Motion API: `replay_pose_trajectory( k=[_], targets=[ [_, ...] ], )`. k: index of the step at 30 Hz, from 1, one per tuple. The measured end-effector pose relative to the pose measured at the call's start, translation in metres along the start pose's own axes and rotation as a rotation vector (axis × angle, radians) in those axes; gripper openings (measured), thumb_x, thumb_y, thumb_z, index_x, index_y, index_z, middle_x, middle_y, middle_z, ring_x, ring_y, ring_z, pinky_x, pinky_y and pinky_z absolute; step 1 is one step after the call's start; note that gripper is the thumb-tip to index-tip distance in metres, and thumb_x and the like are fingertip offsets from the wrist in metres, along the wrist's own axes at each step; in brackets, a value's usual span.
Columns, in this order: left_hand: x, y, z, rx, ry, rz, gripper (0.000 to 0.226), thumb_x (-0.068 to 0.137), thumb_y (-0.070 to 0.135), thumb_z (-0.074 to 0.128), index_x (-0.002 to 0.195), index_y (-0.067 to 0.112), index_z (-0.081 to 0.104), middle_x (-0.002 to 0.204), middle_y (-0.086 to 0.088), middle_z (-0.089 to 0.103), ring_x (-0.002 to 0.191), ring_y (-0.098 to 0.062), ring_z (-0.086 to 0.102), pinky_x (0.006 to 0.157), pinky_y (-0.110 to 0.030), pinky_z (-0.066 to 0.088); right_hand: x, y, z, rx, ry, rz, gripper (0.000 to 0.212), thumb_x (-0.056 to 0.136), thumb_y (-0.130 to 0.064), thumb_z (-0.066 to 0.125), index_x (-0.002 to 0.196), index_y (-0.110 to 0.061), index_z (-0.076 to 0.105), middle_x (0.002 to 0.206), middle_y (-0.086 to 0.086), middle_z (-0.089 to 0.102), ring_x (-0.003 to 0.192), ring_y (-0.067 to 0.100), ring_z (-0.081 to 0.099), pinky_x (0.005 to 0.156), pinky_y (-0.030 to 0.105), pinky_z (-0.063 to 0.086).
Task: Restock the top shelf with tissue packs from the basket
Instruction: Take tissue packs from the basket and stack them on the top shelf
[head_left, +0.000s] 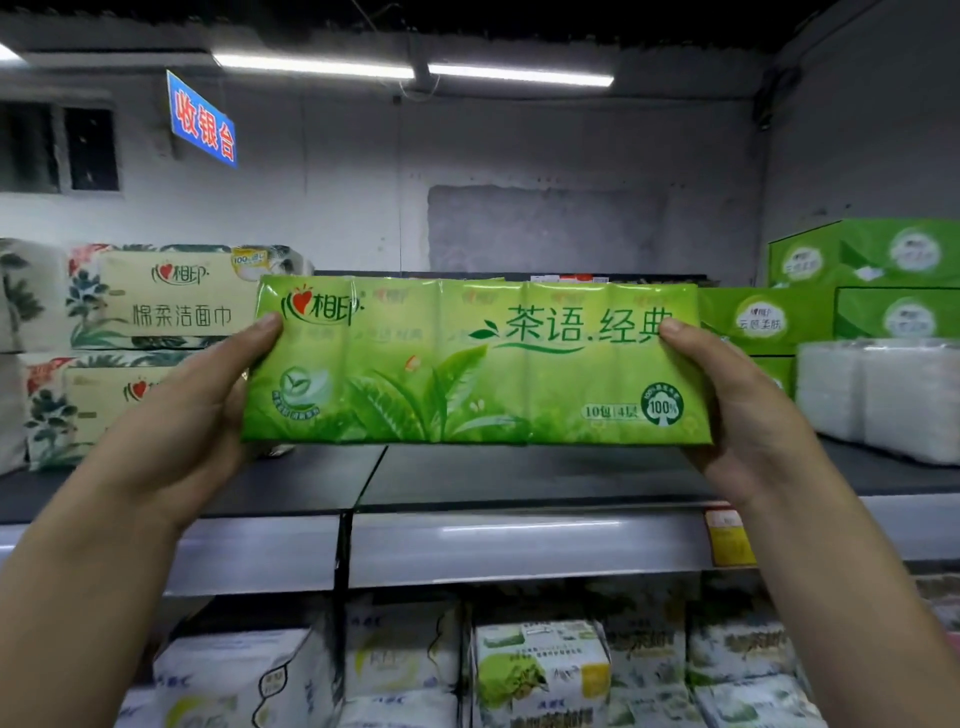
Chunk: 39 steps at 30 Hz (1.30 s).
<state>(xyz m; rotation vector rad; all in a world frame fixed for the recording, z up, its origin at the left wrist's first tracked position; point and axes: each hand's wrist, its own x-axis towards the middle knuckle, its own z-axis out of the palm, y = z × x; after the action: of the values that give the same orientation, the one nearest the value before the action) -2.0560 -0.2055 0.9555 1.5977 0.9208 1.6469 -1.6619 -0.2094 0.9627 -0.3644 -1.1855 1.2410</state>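
A long green tissue pack (475, 364) with tea-leaf print is held level in front of the top shelf (519, 475), its printed face towards me. My left hand (192, 400) grips its left end, thumb on the front. My right hand (743, 410) grips its right end the same way. The pack hangs just above the dark shelf board, over the bare middle stretch. The basket is out of view.
Cream floral tissue packs (156, 301) are stacked at the shelf's left. Green tissue boxes (857, 291) and white wrapped packs (883, 395) stand at the right. A lower shelf (519, 665) holds several more packs. A yellow price tag (730, 538) hangs on the shelf edge.
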Motion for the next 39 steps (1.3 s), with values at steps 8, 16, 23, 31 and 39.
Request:
replay_pose_trajectory(
  k=[8, 16, 23, 31, 39],
  targets=[
    [0.023, 0.029, 0.012, 0.035, 0.043, 0.057, 0.062, 0.090, 0.054, 0.058, 0.138, 0.016, 0.049, 0.139, -0.011, 0.054, 0.127, -0.030, 0.053, 0.108, -0.054, 0.038, 0.037, -0.021, 0.002, -0.101, -0.079, -0.056, 0.103, 0.043, -0.028, 0.089, 0.132, 0.001, 0.046, 0.104, 0.008, 0.072, 0.086, 0.017, 0.070, 0.076, 0.039, 0.059],
    [0.018, 0.059, 0.049, 0.104, 0.051, 0.167, 0.049, 0.091, 0.046, 0.054, 0.125, 0.011, 0.059, 0.128, -0.012, 0.062, 0.117, -0.024, 0.061, 0.096, -0.040, 0.051, 0.059, -0.033, -0.003, -0.227, -0.198, -0.129, 0.048, 0.058, -0.025, 0.072, 0.102, -0.008, 0.065, 0.086, -0.003, 0.073, 0.071, 0.006, 0.068, 0.055, 0.020, 0.054],
    [0.028, 0.058, 0.064, -0.009, 0.095, 0.175, 0.037, 0.094, 0.029, 0.046, 0.119, 0.006, 0.059, 0.116, -0.011, 0.069, 0.105, -0.020, 0.068, 0.076, -0.026, 0.057, 0.089, -0.021, -0.004, -0.270, -0.225, -0.137, 0.020, 0.080, -0.012, 0.062, 0.099, -0.012, 0.065, 0.089, -0.003, 0.072, 0.077, 0.007, 0.068, 0.058, 0.021, 0.054],
    [0.080, 0.059, 0.069, 0.137, 0.320, 0.198, 0.023, 0.103, 0.013, 0.038, 0.102, 0.014, 0.060, 0.078, 0.007, 0.073, 0.068, -0.002, 0.068, 0.055, -0.014, 0.052, 0.142, -0.012, 0.018, -0.469, -0.179, -0.244, 0.017, 0.091, -0.004, 0.055, 0.102, -0.015, 0.061, 0.098, 0.001, 0.065, 0.086, 0.014, 0.063, 0.077, 0.030, 0.052],
    [0.105, 0.031, 0.060, 0.321, 0.374, 0.117, 0.024, 0.100, 0.006, 0.041, 0.115, 0.014, 0.058, 0.099, 0.001, 0.063, 0.094, -0.016, 0.060, 0.090, -0.035, 0.047, 0.169, 0.009, 0.019, -0.570, -0.129, -0.186, 0.034, 0.092, -0.004, 0.055, 0.125, -0.007, 0.053, 0.110, 0.003, 0.062, 0.105, 0.020, 0.059, 0.096, 0.036, 0.048]
  ],
)
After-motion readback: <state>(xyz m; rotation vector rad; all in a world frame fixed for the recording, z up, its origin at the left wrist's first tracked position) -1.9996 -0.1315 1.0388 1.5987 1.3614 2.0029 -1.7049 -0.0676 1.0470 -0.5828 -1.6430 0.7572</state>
